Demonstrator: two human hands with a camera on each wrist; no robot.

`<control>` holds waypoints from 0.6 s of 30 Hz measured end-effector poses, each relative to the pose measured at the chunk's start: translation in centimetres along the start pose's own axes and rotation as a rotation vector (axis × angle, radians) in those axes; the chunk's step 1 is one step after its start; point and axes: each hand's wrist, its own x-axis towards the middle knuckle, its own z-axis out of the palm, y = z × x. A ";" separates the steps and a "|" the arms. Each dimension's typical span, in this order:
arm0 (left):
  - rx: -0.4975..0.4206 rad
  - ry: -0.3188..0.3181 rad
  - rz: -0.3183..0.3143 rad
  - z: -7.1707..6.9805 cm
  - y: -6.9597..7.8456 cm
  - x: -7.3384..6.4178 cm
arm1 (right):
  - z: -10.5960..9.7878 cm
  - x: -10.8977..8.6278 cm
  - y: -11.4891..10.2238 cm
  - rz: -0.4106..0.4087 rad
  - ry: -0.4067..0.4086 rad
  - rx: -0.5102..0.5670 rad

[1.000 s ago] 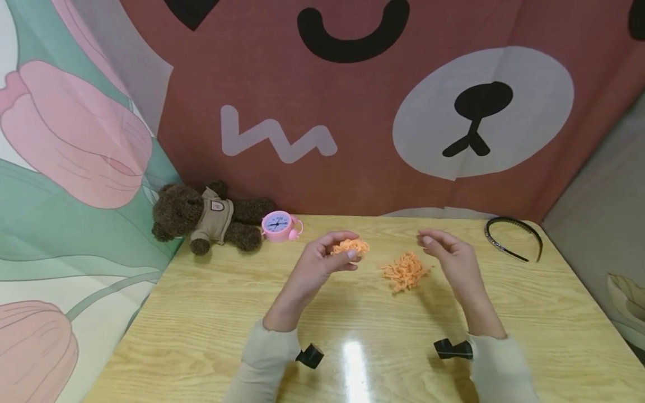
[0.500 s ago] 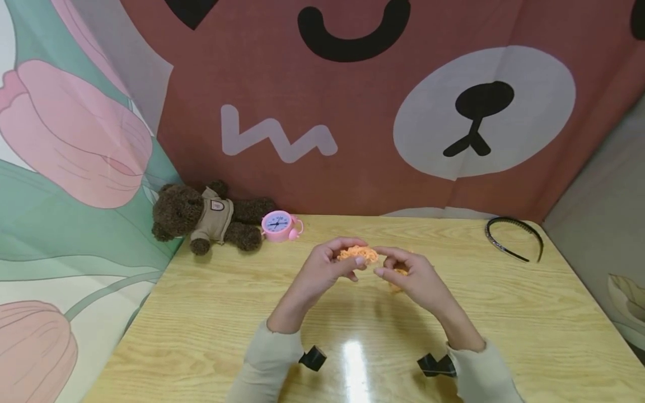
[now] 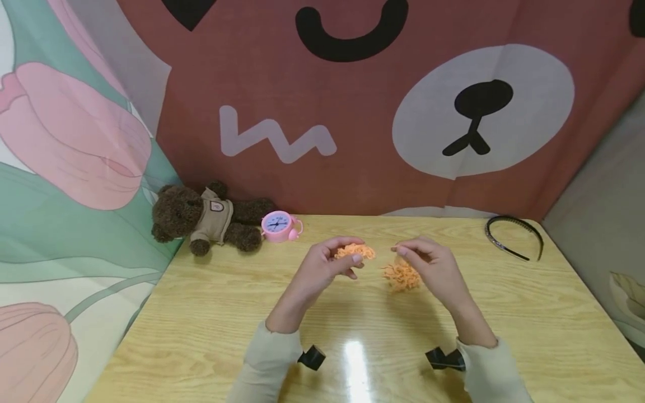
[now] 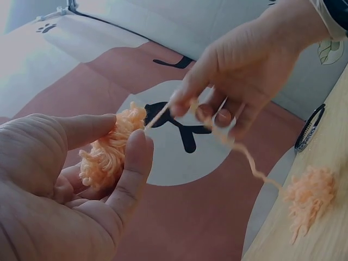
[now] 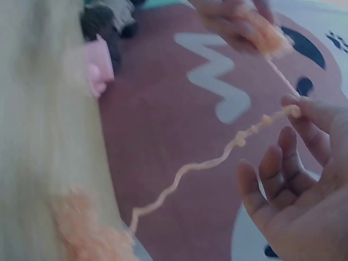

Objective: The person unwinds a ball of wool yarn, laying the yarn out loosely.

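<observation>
My left hand (image 3: 318,267) holds a small bundle of peach-orange yarn (image 4: 106,157) between thumb and fingers, above the table. To its right, my right hand (image 3: 437,271) pinches a yarn strand (image 5: 283,77) between thumb and forefinger. That strand runs taut from the bundle to the pinch, then hangs down wavy to a loose yarn pile (image 3: 401,277) on the table. In the right wrist view, the other right fingers (image 5: 272,168) curve loosely away from the strand. The pile is partly behind my right hand in the head view.
A brown teddy bear (image 3: 214,215) lies at the back left of the wooden table (image 3: 201,336), with a pink alarm clock (image 3: 278,225) by its feet. A black headband (image 3: 514,238) lies at the back right. Printed cloth (image 3: 353,179) hangs behind the table.
My right hand came left, close to the yarn bundle, then drew back a little to the right. My left hand shifted slightly and still holds the bundle.
</observation>
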 end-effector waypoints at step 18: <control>-0.034 0.106 -0.005 -0.9 0.4 -0.1 | -7.3 0.3 1.3 0.165 0.553 0.518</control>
